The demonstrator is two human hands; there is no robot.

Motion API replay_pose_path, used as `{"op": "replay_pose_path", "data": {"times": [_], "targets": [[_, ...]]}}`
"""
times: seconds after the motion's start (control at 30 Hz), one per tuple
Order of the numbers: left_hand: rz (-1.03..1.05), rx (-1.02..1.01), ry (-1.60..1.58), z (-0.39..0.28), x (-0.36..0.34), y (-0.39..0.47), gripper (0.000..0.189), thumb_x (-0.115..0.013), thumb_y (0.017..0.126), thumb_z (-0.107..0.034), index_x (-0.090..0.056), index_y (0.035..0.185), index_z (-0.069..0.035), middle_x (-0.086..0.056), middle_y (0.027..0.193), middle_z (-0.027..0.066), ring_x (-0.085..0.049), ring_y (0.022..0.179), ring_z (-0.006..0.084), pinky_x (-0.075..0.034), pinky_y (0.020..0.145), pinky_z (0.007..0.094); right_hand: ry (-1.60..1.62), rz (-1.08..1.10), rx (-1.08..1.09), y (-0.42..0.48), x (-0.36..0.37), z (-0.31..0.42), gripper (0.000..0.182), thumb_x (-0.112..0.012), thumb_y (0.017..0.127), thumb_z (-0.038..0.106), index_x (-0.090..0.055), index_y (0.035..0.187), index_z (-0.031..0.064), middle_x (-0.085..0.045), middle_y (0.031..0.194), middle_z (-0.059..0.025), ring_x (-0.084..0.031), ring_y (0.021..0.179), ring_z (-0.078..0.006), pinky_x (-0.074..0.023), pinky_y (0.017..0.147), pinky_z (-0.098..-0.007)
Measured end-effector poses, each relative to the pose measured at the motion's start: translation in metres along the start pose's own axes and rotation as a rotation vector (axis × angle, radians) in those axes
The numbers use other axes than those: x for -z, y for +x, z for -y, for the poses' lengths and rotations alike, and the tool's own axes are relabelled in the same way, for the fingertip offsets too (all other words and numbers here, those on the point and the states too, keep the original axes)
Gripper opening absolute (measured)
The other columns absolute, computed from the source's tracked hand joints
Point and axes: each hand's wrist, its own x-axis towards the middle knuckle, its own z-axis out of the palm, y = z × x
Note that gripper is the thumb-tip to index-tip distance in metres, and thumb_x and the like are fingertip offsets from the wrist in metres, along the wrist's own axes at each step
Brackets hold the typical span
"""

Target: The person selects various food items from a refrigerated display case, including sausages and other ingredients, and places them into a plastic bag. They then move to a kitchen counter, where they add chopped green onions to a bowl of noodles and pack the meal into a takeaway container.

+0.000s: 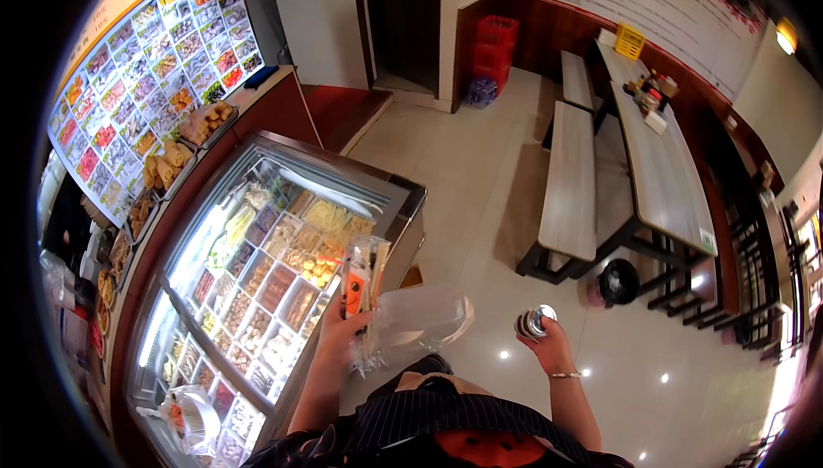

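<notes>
My left hand (335, 330), beside the display case, grips a bundle of wrapped utensil packets (357, 283) with orange printing and thin sticks showing. A clear plastic bag or container (421, 315) hangs to the right of this bundle, apparently in the same hand. My right hand (550, 343) is held out over the tiled floor, its fingers around a small stack of round, shiny objects (532, 322). Their exact kind cannot be made out. The glass-topped refrigerated display case (402, 201) stands at my left, with several food trays (276, 285) under its glass.
A counter (225, 140) with trays of fried food (168, 162) runs behind the case. A white bag (193, 420) lies on the glass. To the right are a bench (569, 179), a long table (669, 172) and a black-lined bin (618, 281). Red crates (495, 50) stand farther back.
</notes>
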Motion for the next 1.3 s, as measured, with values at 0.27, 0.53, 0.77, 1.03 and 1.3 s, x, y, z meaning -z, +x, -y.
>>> {"op": "replay_pose_path", "data": {"times": [0.27, 0.53, 0.77, 1.03, 1.3], "targets": [[0.028, -0.052, -0.032, -0.025, -0.089, 0.196, 0.041, -0.060, 0.072, -0.003, -0.051, 0.112, 0.002, -0.061, 0.096, 0.0077, -0.057, 0.084, 0.0135, -0.045, 0.073, 0.0245, 0.043, -0.012, -0.076, 0.171, -0.025, 0.070, 0.034, -0.057, 0.078, 0.031, -0.054, 0.104, 0.0082, -0.058, 0.100, -0.0075, -0.056, 0.096, -0.0274, -0.0428, 0.087, -0.0498], [0.134, -0.086, 0.100, -0.071, -0.179, 0.420, 0.042, -0.066, 0.073, -0.010, -0.051, 0.112, -0.001, -0.057, 0.091, 0.0010, -0.051, 0.077, 0.0081, -0.041, 0.067, 0.0212, 0.179, 0.038, -0.074, 0.321, 0.020, 0.148, 0.035, -0.056, 0.077, 0.037, -0.052, 0.102, 0.0131, -0.055, 0.089, -0.0046, -0.053, 0.085, -0.0250, -0.0427, 0.076, -0.0425], [-0.272, 0.032, 0.127, -0.076, -0.176, 0.541, 0.041, -0.067, 0.070, -0.008, -0.053, 0.108, 0.000, -0.057, 0.091, 0.0025, -0.053, 0.080, 0.0104, -0.042, 0.071, 0.0239, 0.011, 0.056, -0.139, 0.555, -0.037, 0.236, 0.035, -0.054, 0.081, 0.035, -0.052, 0.108, 0.0139, -0.058, 0.103, -0.0045, -0.056, 0.092, -0.0243, -0.0426, 0.081, -0.0451], [-0.778, -0.109, -0.060, -0.084, -0.133, 0.620, 0.035, -0.068, 0.068, -0.010, -0.056, 0.100, -0.002, -0.056, 0.083, 0.0004, -0.050, 0.074, 0.0089, -0.040, 0.068, 0.0228, -0.236, 0.408, -0.258, 0.814, -0.242, 0.274, 0.029, -0.056, 0.081, 0.031, -0.053, 0.104, 0.0131, -0.058, 0.103, -0.0049, -0.055, 0.094, -0.0225, -0.0451, 0.081, -0.0440], [-0.861, -0.156, 0.007, -0.113, -0.044, 0.805, 0.030, -0.067, 0.069, -0.011, -0.056, 0.097, -0.004, -0.055, 0.081, -0.0005, -0.049, 0.070, 0.0077, -0.038, 0.063, 0.0219, -0.193, 0.490, -0.460, 0.952, -0.385, 0.227, 0.029, -0.053, 0.082, 0.030, -0.053, 0.104, 0.0103, -0.057, 0.104, -0.0083, -0.054, 0.097, -0.0264, -0.0417, 0.084, -0.0511]]}}
